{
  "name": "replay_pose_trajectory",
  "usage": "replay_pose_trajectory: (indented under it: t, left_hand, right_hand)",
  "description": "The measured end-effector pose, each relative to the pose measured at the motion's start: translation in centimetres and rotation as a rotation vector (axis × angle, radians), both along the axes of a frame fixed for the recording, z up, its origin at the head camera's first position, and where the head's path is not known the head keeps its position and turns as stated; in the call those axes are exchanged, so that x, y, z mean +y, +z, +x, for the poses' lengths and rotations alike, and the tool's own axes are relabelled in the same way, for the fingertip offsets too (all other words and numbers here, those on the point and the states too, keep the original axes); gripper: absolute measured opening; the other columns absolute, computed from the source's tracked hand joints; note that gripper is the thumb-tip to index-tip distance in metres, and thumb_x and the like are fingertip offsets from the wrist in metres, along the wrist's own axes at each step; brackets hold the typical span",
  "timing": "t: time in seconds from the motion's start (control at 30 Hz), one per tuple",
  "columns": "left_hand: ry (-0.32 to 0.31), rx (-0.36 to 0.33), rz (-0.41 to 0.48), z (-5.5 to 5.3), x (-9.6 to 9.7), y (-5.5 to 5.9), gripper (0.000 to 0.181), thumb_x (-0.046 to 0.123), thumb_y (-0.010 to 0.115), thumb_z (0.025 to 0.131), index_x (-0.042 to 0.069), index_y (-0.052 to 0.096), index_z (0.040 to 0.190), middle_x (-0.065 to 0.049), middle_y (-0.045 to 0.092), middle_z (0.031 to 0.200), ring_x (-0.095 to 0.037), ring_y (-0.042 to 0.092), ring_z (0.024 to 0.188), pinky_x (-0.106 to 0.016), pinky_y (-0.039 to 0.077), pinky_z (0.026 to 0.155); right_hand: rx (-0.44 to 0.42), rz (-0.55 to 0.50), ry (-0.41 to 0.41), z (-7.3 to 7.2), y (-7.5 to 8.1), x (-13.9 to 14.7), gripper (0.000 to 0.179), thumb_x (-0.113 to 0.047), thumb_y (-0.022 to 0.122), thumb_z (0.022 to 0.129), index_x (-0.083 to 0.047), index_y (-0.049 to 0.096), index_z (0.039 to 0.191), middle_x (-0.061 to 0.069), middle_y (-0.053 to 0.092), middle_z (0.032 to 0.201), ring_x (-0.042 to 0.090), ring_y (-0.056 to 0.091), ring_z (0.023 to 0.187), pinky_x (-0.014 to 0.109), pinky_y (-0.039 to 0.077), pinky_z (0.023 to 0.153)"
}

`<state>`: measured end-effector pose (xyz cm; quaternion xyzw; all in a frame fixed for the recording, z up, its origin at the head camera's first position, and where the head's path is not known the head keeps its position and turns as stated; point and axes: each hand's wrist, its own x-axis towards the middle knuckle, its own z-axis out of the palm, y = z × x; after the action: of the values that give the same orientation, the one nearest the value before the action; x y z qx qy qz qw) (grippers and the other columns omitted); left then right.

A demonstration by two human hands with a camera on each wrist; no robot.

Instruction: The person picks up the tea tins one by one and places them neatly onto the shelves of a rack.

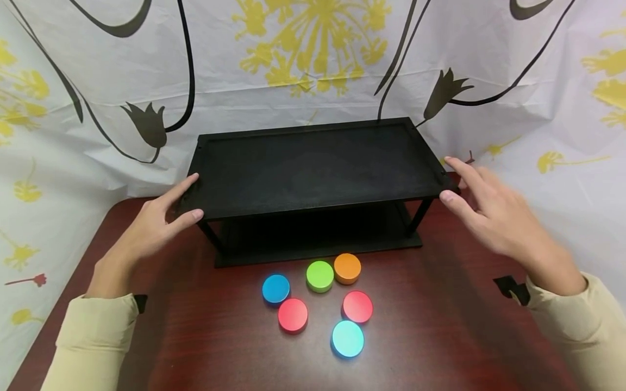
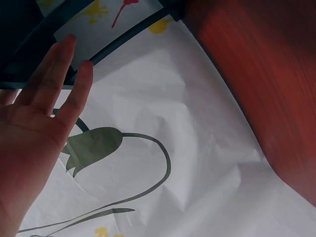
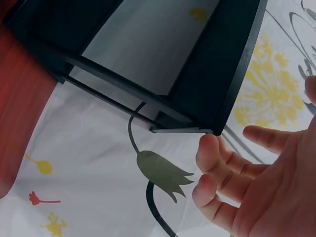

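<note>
A black two-tier shelf [image 1: 313, 168] stands at the back of the table. At its left end is my left hand [image 1: 151, 225], its thumb and index fingertips at the edge of the top board. In the left wrist view that hand's fingers [image 2: 74, 98] extend fairly straight along the shelf's side. My right hand [image 1: 499, 217] is by the right front corner, thumb and fingers spread. The right wrist view has its loosely bent fingers [image 3: 229, 180] close to the shelf's corner [image 3: 215, 129]; whether they touch I cannot tell.
In front of the shelf lie several round discs: blue [image 1: 276, 289], green [image 1: 320, 276], orange [image 1: 347, 268], two red, one left [image 1: 293, 315] and one right [image 1: 357, 307], and light blue [image 1: 348, 339]. A patterned white sheet [image 1: 313, 103] hangs behind the dark red table [image 1: 220, 336].
</note>
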<state>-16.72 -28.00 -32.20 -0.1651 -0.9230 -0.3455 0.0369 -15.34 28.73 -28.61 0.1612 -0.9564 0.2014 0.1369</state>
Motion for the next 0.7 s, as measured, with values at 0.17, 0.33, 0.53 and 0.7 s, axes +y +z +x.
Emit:
replay_pose_trajectory:
  t: [0.17,0.33,0.53,0.7]
  left_hand:
    - [0.011,-0.004,0.037,0.1,0.2,-0.3,0.069,0.029,0.062,0.097,0.037,0.029,0.157,-0.008,0.031,0.159,-0.028,0.034,0.143,-0.036,0.029,0.109]
    - [0.012,0.009,0.060,0.1,0.3,-0.6,0.069,0.026,0.060,0.098,0.036,0.028,0.157,-0.006,0.028,0.161,-0.028,0.033,0.143,-0.041,0.029,0.109]
    - [-0.002,0.042,0.115,-0.1,0.2,-1.2,0.068,0.022,0.060,0.097,0.035,0.030,0.157,-0.002,0.029,0.160,-0.022,0.031,0.143,-0.024,0.026,0.107]
    - [-0.019,0.064,0.154,-0.3,0.3,-1.7,0.067,0.019,0.060,0.097,0.033,0.031,0.156,-0.001,0.030,0.160,-0.018,0.030,0.144,-0.017,0.025,0.105]
  right_hand:
    - [0.048,0.002,-0.008,0.8,-0.3,-0.4,0.061,-0.033,0.055,0.100,-0.031,0.033,0.156,0.009,0.054,0.112,0.028,0.054,0.093,0.050,0.034,0.070]
    - [0.082,0.039,0.021,1.7,-0.6,-1.1,0.062,-0.031,0.057,0.099,-0.028,0.034,0.156,0.005,0.055,0.109,0.026,0.053,0.086,0.048,0.035,0.070]
    - [0.043,0.034,0.069,2.3,-1.6,-1.8,0.063,-0.030,0.059,0.098,-0.030,0.034,0.156,-0.003,0.054,0.111,0.015,0.051,0.074,0.041,0.037,0.070]
    - [0.028,0.007,0.162,2.4,-3.0,-2.3,0.068,-0.024,0.064,0.095,-0.033,0.034,0.156,-0.009,0.055,0.115,0.006,0.050,0.084,0.034,0.038,0.071]
